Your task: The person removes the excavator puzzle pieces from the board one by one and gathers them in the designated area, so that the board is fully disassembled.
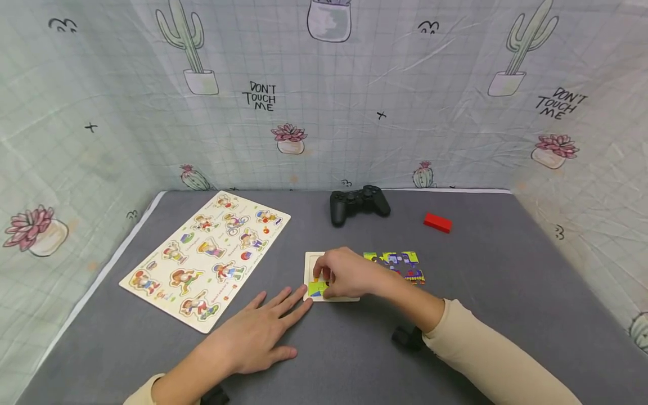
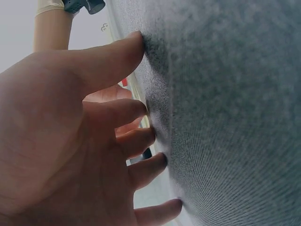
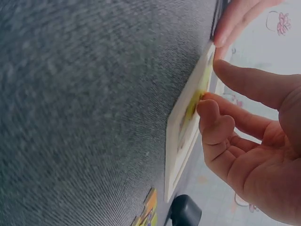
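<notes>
A small pale puzzle tray (image 1: 307,264) lies flat in front of me, with yellow-green and blue jigsaw pieces (image 1: 316,289) in its lower left part. My right hand (image 1: 349,273) is over the tray, with curled fingers and thumb at a yellow puzzle piece (image 3: 192,107); the hand hides much of the tray in the head view. With fingers spread, my left hand (image 1: 258,332) rests palm down on the grey table, its fingertips at the tray's lower left edge. Beside the tray, several colourful jigsaw pieces (image 1: 411,259) lie grouped together, partly behind my right wrist.
A large cream board with pictures of children (image 1: 205,259) lies at the left. Behind the tray sits a black game controller (image 1: 359,203), and a red block (image 1: 437,222) is farther right. Patterned cloth (image 1: 324,79) walls in the table's back and sides.
</notes>
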### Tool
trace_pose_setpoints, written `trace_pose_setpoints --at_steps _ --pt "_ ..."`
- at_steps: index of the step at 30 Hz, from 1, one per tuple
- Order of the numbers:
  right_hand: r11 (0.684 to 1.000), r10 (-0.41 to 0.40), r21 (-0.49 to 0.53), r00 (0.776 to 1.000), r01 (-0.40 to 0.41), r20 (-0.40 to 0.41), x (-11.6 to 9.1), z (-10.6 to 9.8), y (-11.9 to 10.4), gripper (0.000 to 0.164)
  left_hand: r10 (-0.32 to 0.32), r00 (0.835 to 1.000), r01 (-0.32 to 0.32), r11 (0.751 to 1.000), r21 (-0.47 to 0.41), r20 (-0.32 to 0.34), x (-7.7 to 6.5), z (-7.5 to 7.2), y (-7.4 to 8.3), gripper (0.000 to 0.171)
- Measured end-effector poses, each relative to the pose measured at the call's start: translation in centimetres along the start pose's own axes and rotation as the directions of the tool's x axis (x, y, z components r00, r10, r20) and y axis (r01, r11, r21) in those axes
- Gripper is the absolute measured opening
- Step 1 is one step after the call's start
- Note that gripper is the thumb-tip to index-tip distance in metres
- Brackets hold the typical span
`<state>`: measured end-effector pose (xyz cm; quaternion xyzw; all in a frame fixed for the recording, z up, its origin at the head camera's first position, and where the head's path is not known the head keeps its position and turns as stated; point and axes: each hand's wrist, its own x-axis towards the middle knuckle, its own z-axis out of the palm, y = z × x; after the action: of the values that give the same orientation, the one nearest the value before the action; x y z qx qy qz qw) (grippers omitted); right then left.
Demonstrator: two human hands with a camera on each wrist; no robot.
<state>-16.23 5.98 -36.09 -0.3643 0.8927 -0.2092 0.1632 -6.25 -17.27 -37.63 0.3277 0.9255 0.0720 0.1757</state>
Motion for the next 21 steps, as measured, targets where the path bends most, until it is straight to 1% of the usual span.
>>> trace_pose_setpoints --at_steps 7,21 --pt "0.999 0.020 -0.037 1.000 -0.019 0.012 0.65 0.33 -0.12 0.026 0.006 1.000 -0.007 1.000 -0.012 -0.006 0.05 0.02 -0.06 0.081" --pt "0.998 0.046 -0.032 0.998 -0.047 -0.038 0.64 0.89 -0.47 0.026 0.007 1.000 -0.007 1.000 -0.013 -0.008 0.06 0.10 -0.05 0.081"
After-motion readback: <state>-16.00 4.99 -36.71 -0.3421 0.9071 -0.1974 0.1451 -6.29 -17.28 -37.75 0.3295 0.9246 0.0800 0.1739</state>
